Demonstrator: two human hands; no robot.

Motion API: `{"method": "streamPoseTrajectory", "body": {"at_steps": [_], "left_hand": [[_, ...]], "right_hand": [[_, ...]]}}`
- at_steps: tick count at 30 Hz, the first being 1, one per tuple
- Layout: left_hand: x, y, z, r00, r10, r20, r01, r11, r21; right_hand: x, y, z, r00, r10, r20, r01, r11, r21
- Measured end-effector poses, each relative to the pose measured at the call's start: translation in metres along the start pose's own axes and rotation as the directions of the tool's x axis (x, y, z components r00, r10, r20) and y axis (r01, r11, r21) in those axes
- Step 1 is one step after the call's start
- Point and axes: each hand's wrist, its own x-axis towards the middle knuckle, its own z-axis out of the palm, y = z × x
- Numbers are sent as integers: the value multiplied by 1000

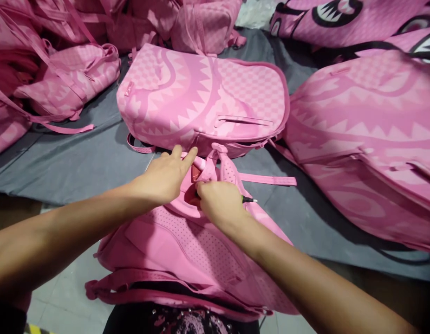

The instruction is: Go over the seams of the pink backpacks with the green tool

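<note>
A pink backpack [201, 246] leans toward me, its perforated back panel and straps facing up. At its top, near the carry loop, my left hand [164, 178] grips the fabric with two fingers stretched forward; its thumb is hidden. Close beside it, my right hand [220, 199] is closed around a slim black pen-like tool [249, 200] with a green part and a pale end sticking out behind the hand. The tool's other end is hidden between the hands. A small red patch [196, 173] shows inside the top of the bag.
Just beyond my hands a pink shark-mouth backpack [201, 97] lies on the grey-covered table [61, 162]. Another large pink backpack [368, 153] lies at the right. Several more pink bags [68, 79] crowd the back left, and a pink-and-black bag [361, 23] lies at the far right.
</note>
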Motion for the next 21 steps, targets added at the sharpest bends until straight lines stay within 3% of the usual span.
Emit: {"method": "streamPoseTrajectory", "body": {"at_steps": [6,12,17,21], "left_hand": [[1,0,2,1000,15,14,-15,1000,-7],[4,3,-9,992,22,121,-23,1000,5],[6,19,-26,967,-72,246,24,982,189],[7,15,-22,979,10,205,-54,976,209]], "right_hand": [[-7,10,13,989,147,-33,-146,988,41],[-4,9,20,983,155,-96,-147,986,84],[-4,11,19,983,139,-117,-129,988,86],[-7,12,18,985,122,-121,-110,989,103]]}}
